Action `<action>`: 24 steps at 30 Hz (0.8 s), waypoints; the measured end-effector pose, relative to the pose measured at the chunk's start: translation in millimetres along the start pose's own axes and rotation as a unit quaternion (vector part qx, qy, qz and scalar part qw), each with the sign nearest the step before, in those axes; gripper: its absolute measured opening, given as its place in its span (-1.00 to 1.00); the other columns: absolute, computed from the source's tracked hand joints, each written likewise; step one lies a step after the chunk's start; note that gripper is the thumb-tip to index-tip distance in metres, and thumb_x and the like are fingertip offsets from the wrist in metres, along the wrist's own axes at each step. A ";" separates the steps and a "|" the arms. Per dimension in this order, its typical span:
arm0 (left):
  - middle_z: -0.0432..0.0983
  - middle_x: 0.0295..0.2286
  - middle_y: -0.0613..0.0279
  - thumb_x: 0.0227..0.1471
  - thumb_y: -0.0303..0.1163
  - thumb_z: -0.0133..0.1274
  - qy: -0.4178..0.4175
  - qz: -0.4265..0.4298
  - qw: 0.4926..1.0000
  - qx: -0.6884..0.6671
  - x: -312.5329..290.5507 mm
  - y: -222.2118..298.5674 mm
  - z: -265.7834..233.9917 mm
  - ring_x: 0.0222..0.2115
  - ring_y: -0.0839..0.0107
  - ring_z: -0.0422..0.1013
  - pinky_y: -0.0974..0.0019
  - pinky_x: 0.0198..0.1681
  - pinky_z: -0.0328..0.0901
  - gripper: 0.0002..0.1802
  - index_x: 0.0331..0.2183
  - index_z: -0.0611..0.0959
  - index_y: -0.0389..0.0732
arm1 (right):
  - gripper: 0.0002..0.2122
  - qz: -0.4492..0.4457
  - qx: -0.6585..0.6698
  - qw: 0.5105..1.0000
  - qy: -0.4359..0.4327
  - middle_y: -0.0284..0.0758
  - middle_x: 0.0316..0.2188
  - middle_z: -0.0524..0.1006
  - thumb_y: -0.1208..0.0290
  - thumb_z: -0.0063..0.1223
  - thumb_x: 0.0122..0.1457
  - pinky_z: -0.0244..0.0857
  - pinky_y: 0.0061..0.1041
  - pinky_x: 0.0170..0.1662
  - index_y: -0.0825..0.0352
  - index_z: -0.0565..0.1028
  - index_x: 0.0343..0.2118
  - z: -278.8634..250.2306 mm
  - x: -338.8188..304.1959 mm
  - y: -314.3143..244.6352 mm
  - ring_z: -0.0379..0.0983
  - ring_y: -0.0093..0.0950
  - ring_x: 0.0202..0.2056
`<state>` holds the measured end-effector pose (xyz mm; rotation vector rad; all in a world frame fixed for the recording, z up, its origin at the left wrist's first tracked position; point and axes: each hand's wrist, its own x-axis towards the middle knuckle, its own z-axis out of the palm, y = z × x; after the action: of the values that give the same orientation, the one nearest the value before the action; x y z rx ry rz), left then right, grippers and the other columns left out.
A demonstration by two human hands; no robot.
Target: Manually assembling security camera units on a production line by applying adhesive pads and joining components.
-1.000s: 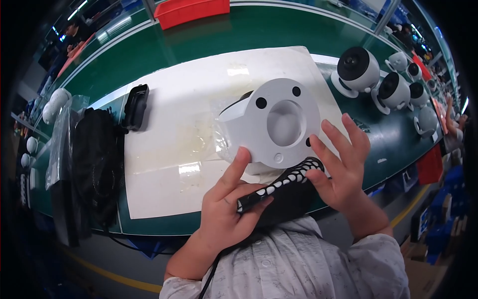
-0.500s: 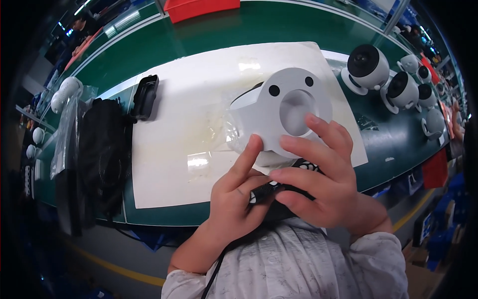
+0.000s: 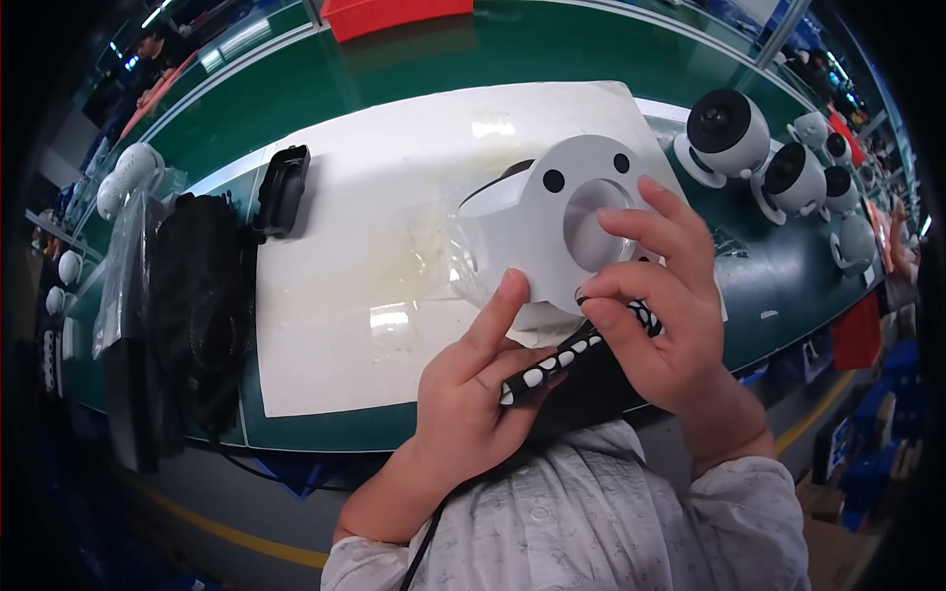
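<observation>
A white camera-like device (image 3: 512, 222) lies tipped on the white mat, its flat base facing me. Round black pads (image 3: 554, 180) sit on that base around a circular recess (image 3: 583, 229). My left hand (image 3: 468, 394) grips a black strip with white oval spots (image 3: 552, 366), its index fingertip resting against the base's lower edge. Between the thumb and index finger of my right hand (image 3: 665, 305) is a small black pad (image 3: 582, 295), close to the base's lower edge. My other right fingers spread over the recess's right side. Part of the strip is hidden behind that hand.
A white mat (image 3: 335, 335) covers part of the green table. At left are a black tray (image 3: 284, 192) and black bagged items (image 3: 202, 295). Several white round cameras (image 3: 727, 133) stand at right. A red bin (image 3: 394, 15) sits at the back.
My right hand has moved from the strip up and right to the base's lower edge, now pinching a small black pad. More of the strip shows. The device has shifted slightly right.
</observation>
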<state>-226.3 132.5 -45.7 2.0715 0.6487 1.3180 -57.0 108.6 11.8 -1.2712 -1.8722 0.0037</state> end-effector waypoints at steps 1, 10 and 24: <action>0.18 -0.04 -0.09 -0.41 -0.57 0.15 -0.002 -0.009 1.000 -0.005 -0.2 1.1 -0.4 -0.48 0.28 0.44 0.40 -0.45 0.31 -0.74 -0.47 0.57 -0.30 | -0.90 -0.020 -0.058 0.998 -0.010 -0.37 -0.21 0.39 0.46 0.09 -0.18 -0.17 -0.30 0.03 0.25 0.46 -0.51 -3.1 0.1 -1.5 0.15 -0.28 0.00; 0.17 -0.03 -0.06 -0.39 -0.57 0.15 -0.009 -0.033 0.999 -0.035 0.0 4.9 0.3 -0.44 0.25 0.44 0.40 -0.44 0.31 -0.76 -0.47 0.57 -0.28 | -0.74 -0.116 -0.348 0.920 -0.136 -0.45 -0.07 0.30 0.42 -0.10 -0.07 -0.46 -0.03 0.09 0.37 0.48 -0.29 -15.9 -17.5 -26.2 0.08 -0.32 0.05; 0.17 -0.04 -0.13 -0.36 -0.55 0.14 -0.024 -0.051 0.996 -0.066 -12.2 -2.0 -9.9 -0.46 0.29 0.45 0.41 -0.44 0.35 -0.75 -0.44 0.55 -0.25 | -0.81 0.275 0.390 0.878 -0.030 -0.45 -0.45 0.39 0.45 -0.01 0.03 0.15 -0.73 -0.30 0.37 0.36 -0.29 -23.6 32.9 37.9 0.27 -0.71 -0.39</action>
<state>-240.3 127.9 -51.4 1.9318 0.6201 1.2178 -17.2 141.8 31.3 -1.1524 -1.2553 1.0084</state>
